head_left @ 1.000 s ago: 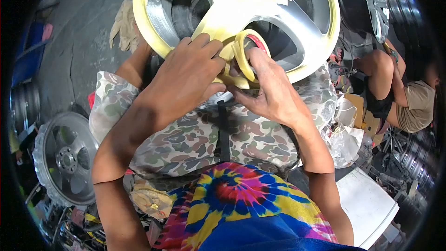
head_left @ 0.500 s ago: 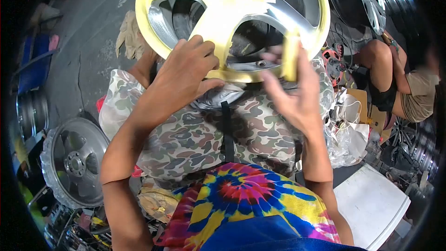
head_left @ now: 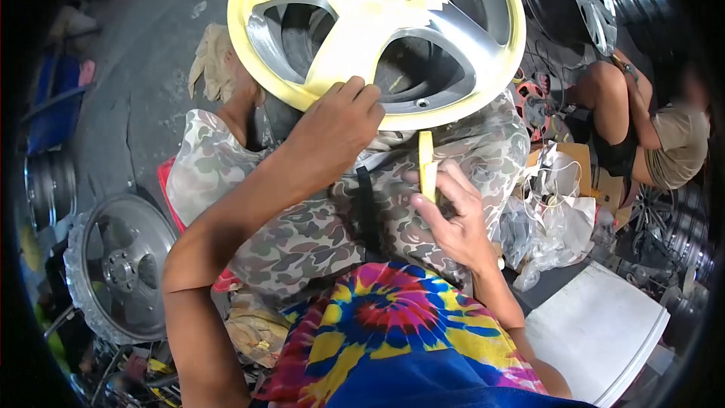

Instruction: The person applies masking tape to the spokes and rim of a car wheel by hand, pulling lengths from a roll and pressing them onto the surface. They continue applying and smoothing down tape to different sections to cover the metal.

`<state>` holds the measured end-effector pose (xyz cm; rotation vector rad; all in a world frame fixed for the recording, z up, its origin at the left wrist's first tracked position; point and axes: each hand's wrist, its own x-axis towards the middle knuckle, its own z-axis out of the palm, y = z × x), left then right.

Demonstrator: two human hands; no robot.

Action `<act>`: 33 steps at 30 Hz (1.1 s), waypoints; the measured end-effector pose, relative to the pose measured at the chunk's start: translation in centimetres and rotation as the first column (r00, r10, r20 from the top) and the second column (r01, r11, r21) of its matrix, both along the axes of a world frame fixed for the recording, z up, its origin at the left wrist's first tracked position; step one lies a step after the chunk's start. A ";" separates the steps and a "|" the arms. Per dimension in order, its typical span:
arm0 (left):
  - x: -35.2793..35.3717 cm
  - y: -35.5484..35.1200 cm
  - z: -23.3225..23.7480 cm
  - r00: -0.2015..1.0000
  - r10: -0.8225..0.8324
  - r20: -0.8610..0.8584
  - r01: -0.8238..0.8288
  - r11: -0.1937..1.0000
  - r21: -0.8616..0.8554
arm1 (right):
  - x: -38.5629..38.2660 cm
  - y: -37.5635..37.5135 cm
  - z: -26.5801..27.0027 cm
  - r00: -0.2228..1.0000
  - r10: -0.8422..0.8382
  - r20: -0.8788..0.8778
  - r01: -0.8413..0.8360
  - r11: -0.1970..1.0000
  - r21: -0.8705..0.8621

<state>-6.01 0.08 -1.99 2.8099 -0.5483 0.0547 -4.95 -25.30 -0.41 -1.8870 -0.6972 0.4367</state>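
A silver alloy wheel rim [head_left: 470, 69] leans over my lap, its outer lip and some of its spokes covered in yellow masking tape [head_left: 349, 45]. My left hand [head_left: 341, 122] is at the lower edge of the rim, its fingers curled together on the taped lip. What lies under those fingertips is hidden. Below the rim, apart from it, my right hand [head_left: 453, 215] grips a roll of yellow masking tape [head_left: 428, 170] between thumb and fingers, seen edge-on.
At lower left stands a grey wheel [head_left: 124, 268] with a ragged plastic edge. A white panel [head_left: 600, 329] lies at lower right, near clear plastic bags [head_left: 540, 249]. Another person [head_left: 672, 143] sits at right beside several rims. Beige gloves or cloth [head_left: 214, 64] lie upper left.
My right hand and the tape roll have come down and left, away from the rim's edge. My left hand has slid right and slightly down along the lip.
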 end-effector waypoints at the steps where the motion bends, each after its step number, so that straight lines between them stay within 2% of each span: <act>1: -0.1 0.0 -0.1 1.000 -0.001 0.021 0.001 1.000 0.005 | 0.1 0.1 -0.2 0.992 0.073 0.104 -0.070 0.997 -0.029; 3: -0.1 0.3 -0.3 0.999 0.000 0.052 -0.001 1.000 0.012 | 0.1 0.4 -0.2 0.988 0.081 0.128 -0.078 0.997 -0.023; 5: 0.1 1.2 -0.8 0.999 0.016 0.047 -0.005 0.976 -0.218 | 0.1 0.7 -0.4 0.998 0.058 0.015 -0.058 0.998 -0.014; 6: 0.1 1.0 -0.1 0.999 0.011 0.048 0.000 0.976 -0.218 | 0.1 0.7 -0.5 0.998 0.053 0.015 -0.053 0.999 -0.014; 8: 0.1 0.7 1.4 0.993 0.068 -0.102 -0.111 0.841 -0.530 | 0.0 0.5 -1.0 0.998 0.055 -0.025 -0.056 0.998 -0.026; 9: 0.0 0.5 2.3 0.993 0.056 -0.107 -0.105 0.842 -0.529 | -0.1 0.3 -1.5 0.999 0.044 -0.031 -0.044 0.999 -0.025; 11: -0.3 0.1 3.6 0.926 -0.068 -0.372 -0.219 0.706 -0.673 | -0.3 0.3 -2.2 0.999 0.043 0.017 -0.043 0.999 -0.006; 12: -0.4 0.0 3.4 0.926 -0.065 -0.372 -0.219 0.710 -0.670 | -0.3 0.3 -2.1 0.999 0.043 0.017 -0.043 0.999 -0.001; 14: -0.2 -0.1 2.4 0.912 -0.220 -0.345 -0.112 0.676 -0.728 | -0.2 0.3 -2.0 0.997 0.070 0.019 -0.069 0.997 -0.043; 18: 0.4 -0.4 2.5 0.867 -0.247 -0.432 -0.154 0.692 -0.705 | 0.0 0.5 -1.7 0.996 0.092 0.003 -0.092 0.995 -0.029; 20: 0.7 -0.4 2.2 0.822 -0.207 -0.530 -0.251 0.704 -0.664 | 0.1 0.5 -1.9 0.993 0.108 -0.047 -0.110 0.993 -0.041; 21: 1.0 -0.5 2.4 0.821 -0.210 -0.531 -0.248 0.707 -0.662 | 0.1 0.5 -2.3 0.994 0.103 -0.048 -0.105 0.994 -0.039; 23: 1.7 -0.7 2.8 0.861 -0.100 -0.498 -0.278 0.728 -0.627 | 0.0 0.7 -3.9 0.973 0.051 -0.226 -0.018 0.989 0.145; 24: 2.1 -0.8 2.4 0.861 -0.103 -0.499 -0.275 0.729 -0.626 | 0.1 0.8 -4.4 0.973 0.047 -0.226 -0.014 0.989 0.146; 26: 2.9 -1.1 1.3 0.980 -0.008 -0.201 -0.108 0.821 -0.561 | 0.4 1.1 -5.1 0.839 -0.007 -0.543 0.108 0.982 0.155; 29: 3.6 -1.6 1.2 0.994 -0.001 -0.113 -0.057 0.859 -0.508 | 0.9 1.5 -5.6 0.852 -0.085 -0.517 0.140 0.988 0.069; 33: 3.8 -1.6 0.5 1.000 0.004 -0.023 -0.014 0.899 -0.438 | 1.1 2.1 -6.8 0.877 -0.124 -0.464 0.176 0.982 0.070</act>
